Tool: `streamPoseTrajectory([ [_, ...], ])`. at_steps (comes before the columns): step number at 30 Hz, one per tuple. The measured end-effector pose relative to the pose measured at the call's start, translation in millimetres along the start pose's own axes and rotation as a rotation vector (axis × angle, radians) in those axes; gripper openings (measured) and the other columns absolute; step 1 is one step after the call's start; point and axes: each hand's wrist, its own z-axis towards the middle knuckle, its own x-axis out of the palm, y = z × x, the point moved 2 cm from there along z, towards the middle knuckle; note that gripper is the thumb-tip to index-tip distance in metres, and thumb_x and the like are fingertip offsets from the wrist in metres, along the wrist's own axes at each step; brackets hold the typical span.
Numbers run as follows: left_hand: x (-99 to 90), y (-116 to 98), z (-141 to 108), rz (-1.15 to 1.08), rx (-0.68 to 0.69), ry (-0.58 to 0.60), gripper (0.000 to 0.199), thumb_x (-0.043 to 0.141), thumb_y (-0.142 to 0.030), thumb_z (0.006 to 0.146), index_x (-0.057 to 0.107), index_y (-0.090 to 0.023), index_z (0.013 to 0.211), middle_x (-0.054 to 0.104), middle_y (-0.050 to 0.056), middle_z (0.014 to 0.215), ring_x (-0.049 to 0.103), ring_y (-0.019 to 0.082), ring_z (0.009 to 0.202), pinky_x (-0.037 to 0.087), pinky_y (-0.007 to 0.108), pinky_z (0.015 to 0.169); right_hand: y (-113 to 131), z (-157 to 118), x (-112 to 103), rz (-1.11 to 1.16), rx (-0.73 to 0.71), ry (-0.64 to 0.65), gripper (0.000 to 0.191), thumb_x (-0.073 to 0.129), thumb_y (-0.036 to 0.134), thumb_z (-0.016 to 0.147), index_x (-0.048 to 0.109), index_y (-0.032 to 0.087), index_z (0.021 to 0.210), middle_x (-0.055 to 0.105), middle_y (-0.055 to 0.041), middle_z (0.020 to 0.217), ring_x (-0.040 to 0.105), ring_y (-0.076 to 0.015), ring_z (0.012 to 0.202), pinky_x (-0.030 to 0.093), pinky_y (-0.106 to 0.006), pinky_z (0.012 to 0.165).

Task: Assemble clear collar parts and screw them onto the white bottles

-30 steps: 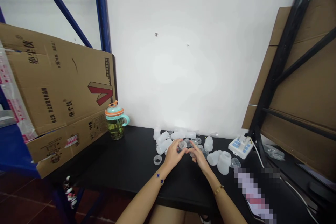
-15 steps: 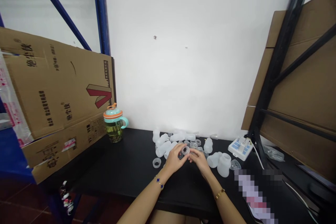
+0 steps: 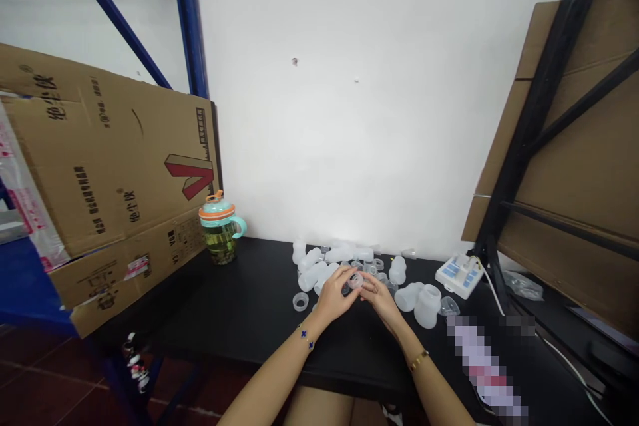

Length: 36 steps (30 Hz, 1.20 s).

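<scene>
My left hand (image 3: pixel 335 297) grips a clear ring-shaped bottle cap (image 3: pixel 356 280) between thumb and fingers, just above the table. Against its right side, my right hand (image 3: pixel 382 301) closes its fingertips, partly hiding the cap. Behind both hands lies a pile of translucent white bottles (image 3: pixel 312 275), mixed with clear rings and small covers (image 3: pixel 378 265). One loose ring (image 3: pixel 300 301) lies left of my left hand. To the right, a bottle (image 3: pixel 428 307) stands upright beside one lying on its side (image 3: pixel 409 296), with a clear dome cover (image 3: pixel 449 307) next to them.
On the black table (image 3: pixel 234 319), a drink jug (image 3: pixel 219 233) with a turquoise handle stands back left by a large cardboard box (image 3: pixel 124 166). A white power strip (image 3: pixel 459 276) with cables lies at right, near a black metal post (image 3: pixel 524 126). A pixelated item (image 3: pixel 482 366) lies front right.
The ring-shaped cap has turned a little between my fingers, and both hands stay close together around it. The whole view has shifted slightly.
</scene>
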Motion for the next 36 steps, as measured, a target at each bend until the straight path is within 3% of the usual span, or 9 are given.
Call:
streamPoseTrajectory([
  [8,-1.0,-0.8,-0.2,0.046,-0.003,0.007,0.045,0.062,-0.026,0.088,0.06,-0.026,0.132,0.063,0.008,0.125,0.062,0.024,0.113,0.054,0.04,0.097,-7.8,4.1,-3.0,-0.028,0.085,0.001,0.04,0.083,0.039,0.065,0.076,0.016,0.097,0.072,-0.0035,0.071,0.062,-0.0147,0.062,0.043,-0.025,0.058],
  [13,-0.7,-1.0,-0.6,0.069,0.005,0.023,0.046,0.063,-0.027,0.087,0.059,-0.026,0.133,0.063,0.008,0.127,0.062,0.025,0.114,0.054,0.04,0.098,-5.8,1.9,-1.2,-0.023,0.128,-0.005,0.035,0.083,0.041,0.066,0.078,0.015,0.088,0.068,-0.0021,0.061,0.061,-0.0129,0.056,0.044,-0.023,0.056],
  [29,4.5,6.5,-2.5,0.129,-0.044,0.026,0.045,0.062,-0.022,0.085,0.061,-0.028,0.13,0.064,0.007,0.128,0.063,0.025,0.114,0.055,0.04,0.096,-1.4,-1.2,4.9,0.14,0.204,0.02,0.025,0.07,0.038,0.077,0.072,0.014,0.084,0.075,-0.0122,0.083,0.069,-0.017,0.064,0.053,-0.026,0.058],
  [36,3.1,5.3,-1.4,0.136,-0.052,0.032,0.044,0.064,-0.02,0.084,0.062,-0.025,0.128,0.065,0.006,0.128,0.061,0.025,0.118,0.052,0.041,0.1,3.8,-6.1,7.8,0.219,0.212,0.037,0.033,0.064,0.048,0.087,0.072,0.017,0.093,0.073,-0.0088,0.088,0.068,-0.0184,0.075,0.057,-0.03,0.065],
])
